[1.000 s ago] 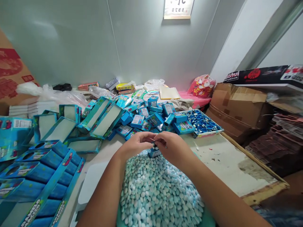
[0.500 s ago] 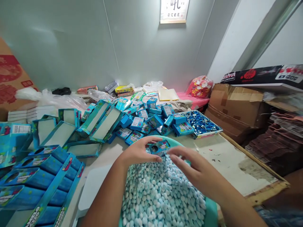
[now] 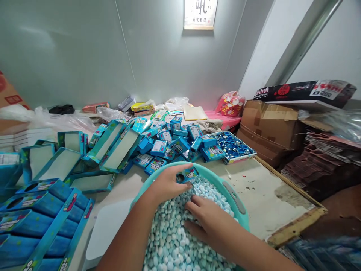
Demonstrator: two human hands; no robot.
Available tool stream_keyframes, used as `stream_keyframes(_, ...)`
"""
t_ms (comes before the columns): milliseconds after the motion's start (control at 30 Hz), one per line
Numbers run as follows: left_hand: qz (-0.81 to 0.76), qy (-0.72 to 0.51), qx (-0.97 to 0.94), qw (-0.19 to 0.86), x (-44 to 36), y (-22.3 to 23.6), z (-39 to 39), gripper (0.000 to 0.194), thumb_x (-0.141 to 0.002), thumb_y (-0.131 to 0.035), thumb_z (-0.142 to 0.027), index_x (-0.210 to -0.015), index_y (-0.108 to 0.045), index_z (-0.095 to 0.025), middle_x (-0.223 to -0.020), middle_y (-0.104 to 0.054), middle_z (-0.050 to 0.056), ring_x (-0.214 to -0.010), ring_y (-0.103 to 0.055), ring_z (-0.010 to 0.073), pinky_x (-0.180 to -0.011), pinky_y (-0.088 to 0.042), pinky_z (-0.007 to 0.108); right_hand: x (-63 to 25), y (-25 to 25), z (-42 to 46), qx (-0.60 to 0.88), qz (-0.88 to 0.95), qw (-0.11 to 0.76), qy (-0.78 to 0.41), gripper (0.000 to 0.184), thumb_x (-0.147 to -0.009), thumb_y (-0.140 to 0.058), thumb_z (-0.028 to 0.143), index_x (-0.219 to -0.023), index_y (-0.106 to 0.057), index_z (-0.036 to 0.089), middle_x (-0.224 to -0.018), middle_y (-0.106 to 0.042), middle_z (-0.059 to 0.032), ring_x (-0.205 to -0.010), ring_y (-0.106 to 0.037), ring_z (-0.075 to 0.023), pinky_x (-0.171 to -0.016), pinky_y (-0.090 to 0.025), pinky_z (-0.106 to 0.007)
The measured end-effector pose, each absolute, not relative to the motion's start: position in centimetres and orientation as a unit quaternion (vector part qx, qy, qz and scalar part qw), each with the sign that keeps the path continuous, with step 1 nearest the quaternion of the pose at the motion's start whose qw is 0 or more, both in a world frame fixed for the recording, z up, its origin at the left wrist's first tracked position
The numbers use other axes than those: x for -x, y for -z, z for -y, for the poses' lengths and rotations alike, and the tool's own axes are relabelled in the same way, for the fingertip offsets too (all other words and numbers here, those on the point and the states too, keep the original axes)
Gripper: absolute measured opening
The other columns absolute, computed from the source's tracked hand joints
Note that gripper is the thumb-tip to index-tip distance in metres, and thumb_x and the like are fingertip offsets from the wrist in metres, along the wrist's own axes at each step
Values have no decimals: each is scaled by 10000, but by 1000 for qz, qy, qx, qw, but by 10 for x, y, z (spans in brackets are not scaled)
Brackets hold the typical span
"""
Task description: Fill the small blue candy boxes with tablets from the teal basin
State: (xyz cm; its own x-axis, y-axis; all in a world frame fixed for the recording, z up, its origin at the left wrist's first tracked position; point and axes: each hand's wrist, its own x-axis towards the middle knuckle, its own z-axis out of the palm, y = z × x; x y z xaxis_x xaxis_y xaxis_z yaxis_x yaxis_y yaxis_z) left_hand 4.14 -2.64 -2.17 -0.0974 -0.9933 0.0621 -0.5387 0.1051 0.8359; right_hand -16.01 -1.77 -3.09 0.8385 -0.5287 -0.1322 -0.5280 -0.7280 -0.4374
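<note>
A small blue candy box (image 3: pixel 187 175) with a round hole in its face is held in my left hand (image 3: pixel 169 182), between thumb and fingers, above the far part of a turquoise tub (image 3: pixel 244 222). White and pale-blue candies (image 3: pixel 172 241) fill the tub. My right hand (image 3: pixel 205 218) reaches down onto the candies just below the box. Its thumb and fingers are apart, and some fingertips are partly sunk among the candies.
Loose blue boxes (image 3: pixel 180 145) lie heaped behind the tub, with a tray of blue round caps (image 3: pixel 234 146) beside them. Open display cartons (image 3: pixel 60 163) and a filled one (image 3: pixel 56 210) stand left, near a white lid (image 3: pixel 108 226). Cardboard boxes (image 3: pixel 265 128) sit right.
My right hand has moved down and left from beside the candy box onto the candies. My left hand still holds the box. The view has turned slightly right.
</note>
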Motion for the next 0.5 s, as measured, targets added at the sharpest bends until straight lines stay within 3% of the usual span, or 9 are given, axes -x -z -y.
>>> stream_keyframes(67, 666, 338, -576, 333, -44, 21, 26, 684, -790, -756, -265, -1454, -592, -287, -1505, -565, 5, -1415, -505, 283, -1204, -415, 386, 161, 32, 20, 927, -281, 248, 9, 15, -947, -621, 197, -951, -635, 199, -1007, -662, -64, -923, -646, -261, -734, -463, -344)
stream_keyframes(200, 662, 330, -591, 321, -47, 23, 24, 773, -776, -762, -283, -1511, -524, -266, -1558, -505, 34, -1435, -476, 315, -1202, -411, 414, 162, 30, 21, 925, -284, 252, 32, 89, -953, -617, 195, -865, -625, 205, -932, -667, -43, -857, -646, -236, -668, -402, -313)
stream_keyframes(500, 674, 319, -584, 321, -44, 20, 25, 594, -763, -772, -269, -1347, -667, -276, -1365, -674, 24, -1268, -611, 287, -1107, -481, 367, 174, 37, 19, 880, -295, 351, 124, 137, -991, -556, 252, -1035, -683, 229, -987, -703, -55, -930, -651, -238, -782, -475, -323)
